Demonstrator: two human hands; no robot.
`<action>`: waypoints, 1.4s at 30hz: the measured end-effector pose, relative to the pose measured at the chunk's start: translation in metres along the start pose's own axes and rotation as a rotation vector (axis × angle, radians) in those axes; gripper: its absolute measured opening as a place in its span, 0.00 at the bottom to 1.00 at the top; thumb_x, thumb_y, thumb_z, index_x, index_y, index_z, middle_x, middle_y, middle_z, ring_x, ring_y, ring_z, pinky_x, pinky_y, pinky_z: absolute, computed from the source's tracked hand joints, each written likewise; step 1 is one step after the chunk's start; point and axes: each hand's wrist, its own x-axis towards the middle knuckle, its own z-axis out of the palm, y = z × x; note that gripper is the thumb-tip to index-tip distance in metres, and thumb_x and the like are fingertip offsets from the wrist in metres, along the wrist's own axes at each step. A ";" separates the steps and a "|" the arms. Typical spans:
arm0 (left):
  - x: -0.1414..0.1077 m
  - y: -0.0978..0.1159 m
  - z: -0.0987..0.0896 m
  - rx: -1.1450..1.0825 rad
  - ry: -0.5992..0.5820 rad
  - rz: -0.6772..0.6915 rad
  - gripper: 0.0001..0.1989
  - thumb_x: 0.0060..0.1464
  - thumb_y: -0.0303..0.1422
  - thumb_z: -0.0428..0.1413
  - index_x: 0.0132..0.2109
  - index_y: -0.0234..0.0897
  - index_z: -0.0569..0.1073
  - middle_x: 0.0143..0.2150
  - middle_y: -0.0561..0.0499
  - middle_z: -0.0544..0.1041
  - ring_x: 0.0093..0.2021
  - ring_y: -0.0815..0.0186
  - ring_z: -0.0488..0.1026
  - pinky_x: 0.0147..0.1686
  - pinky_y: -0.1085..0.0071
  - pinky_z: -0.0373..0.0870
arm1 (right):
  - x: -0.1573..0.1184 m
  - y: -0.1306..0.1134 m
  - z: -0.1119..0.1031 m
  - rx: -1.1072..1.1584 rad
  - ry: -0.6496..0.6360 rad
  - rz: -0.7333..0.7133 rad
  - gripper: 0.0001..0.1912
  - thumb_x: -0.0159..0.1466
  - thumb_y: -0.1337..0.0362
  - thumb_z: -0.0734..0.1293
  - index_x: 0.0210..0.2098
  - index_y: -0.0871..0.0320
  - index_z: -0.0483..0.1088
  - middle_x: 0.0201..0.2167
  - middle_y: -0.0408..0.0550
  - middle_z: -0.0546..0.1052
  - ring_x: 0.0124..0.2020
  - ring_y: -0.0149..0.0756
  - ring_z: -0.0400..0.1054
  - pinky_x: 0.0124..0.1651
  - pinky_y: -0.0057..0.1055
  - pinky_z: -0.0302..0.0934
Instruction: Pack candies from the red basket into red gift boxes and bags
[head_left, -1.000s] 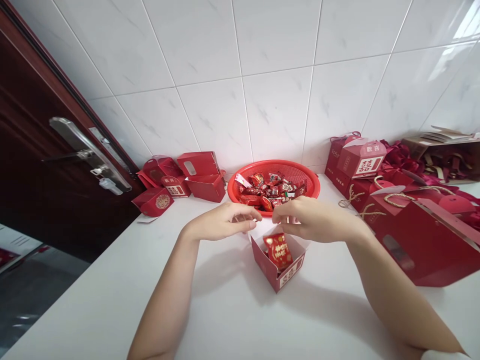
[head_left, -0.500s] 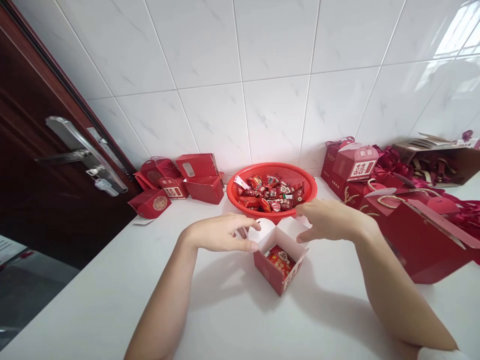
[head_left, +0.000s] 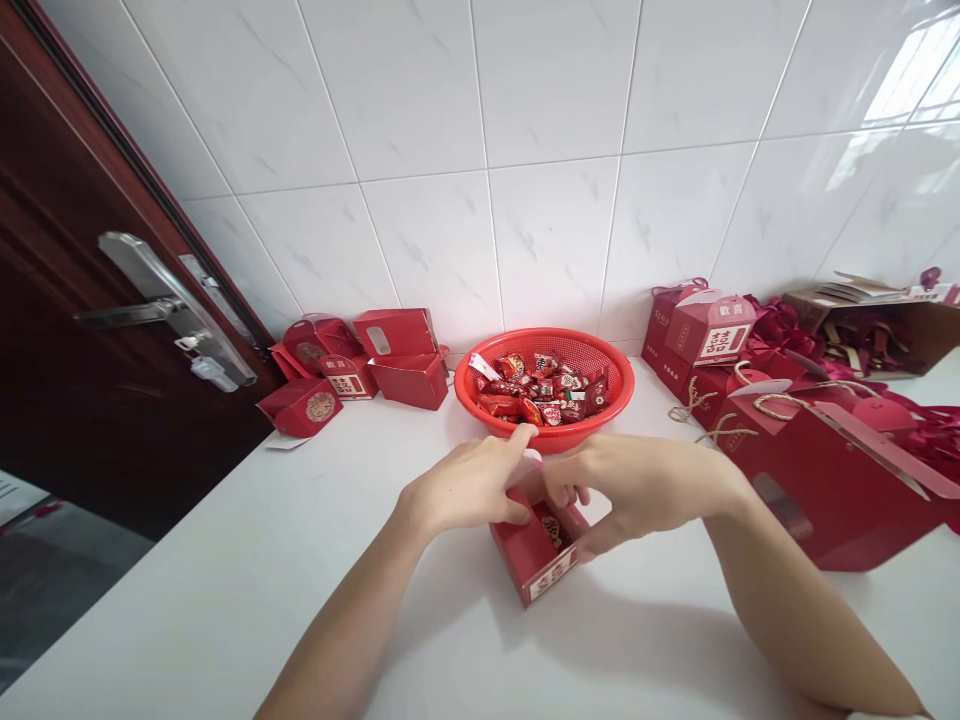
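Observation:
A small red box (head_left: 525,550) with white lettering on its front stands on the white tabletop, and red candy wrappers (head_left: 553,530) show inside it. My left hand (head_left: 476,480) is on the box's left side and rear flap, thumb over the left edge and a finger raised behind. On the other side, my right hand (head_left: 630,495) has its thumb at the right edge and its curled fingers at the back flap. Both hands partly cover the flaps. Just behind them sits a red plastic basket (head_left: 551,435) of wrapped candies.
Several small red boxes (head_left: 409,380) stand at the back left beside a dark door (head_left: 67,300) with a metal handle. Red gift boxes (head_left: 832,480), ribbons and a cardboard box (head_left: 937,330) fill the right side. A tiled wall rises behind.
Both hands have closed in on the small box, my right hand moving left and down. The box has turned and shifted slightly left, and its flaps are now drawn inward.

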 end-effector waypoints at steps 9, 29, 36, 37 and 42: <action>-0.001 -0.009 -0.005 0.000 -0.023 0.010 0.15 0.50 0.43 0.59 0.40 0.40 0.67 0.37 0.51 0.75 0.32 0.60 0.72 0.25 0.70 0.58 | 0.028 0.008 0.012 0.039 -0.205 -0.045 0.12 0.58 0.58 0.74 0.34 0.59 0.72 0.32 0.42 0.76 0.29 0.31 0.66 0.27 0.27 0.52; 0.007 0.009 0.021 -0.091 -0.020 0.100 0.17 0.52 0.46 0.60 0.44 0.40 0.73 0.41 0.47 0.76 0.39 0.55 0.75 0.30 0.68 0.64 | 0.004 -0.009 0.026 -0.125 0.050 0.346 0.28 0.55 0.44 0.73 0.44 0.58 0.68 0.32 0.48 0.75 0.31 0.44 0.72 0.27 0.31 0.53; 0.006 0.025 0.031 -0.108 -0.001 0.211 0.15 0.59 0.46 0.53 0.44 0.40 0.73 0.40 0.48 0.74 0.40 0.58 0.74 0.33 0.69 0.67 | -0.020 -0.020 0.088 -0.124 0.315 0.499 0.34 0.65 0.46 0.66 0.62 0.59 0.59 0.46 0.59 0.75 0.45 0.52 0.72 0.39 0.37 0.62; 0.004 0.026 0.031 -0.112 -0.029 0.260 0.16 0.61 0.47 0.52 0.44 0.40 0.73 0.40 0.48 0.75 0.41 0.58 0.74 0.34 0.69 0.68 | -0.028 -0.019 0.092 -0.114 0.336 0.504 0.33 0.65 0.48 0.67 0.63 0.58 0.59 0.48 0.58 0.75 0.47 0.52 0.71 0.41 0.38 0.63; -0.003 0.024 0.025 -0.134 -0.238 0.522 0.24 0.60 0.49 0.56 0.59 0.45 0.72 0.56 0.47 0.75 0.53 0.56 0.74 0.47 0.68 0.69 | -0.103 -0.022 0.093 -0.018 0.442 0.543 0.32 0.60 0.52 0.72 0.62 0.51 0.67 0.49 0.54 0.77 0.44 0.47 0.74 0.44 0.38 0.67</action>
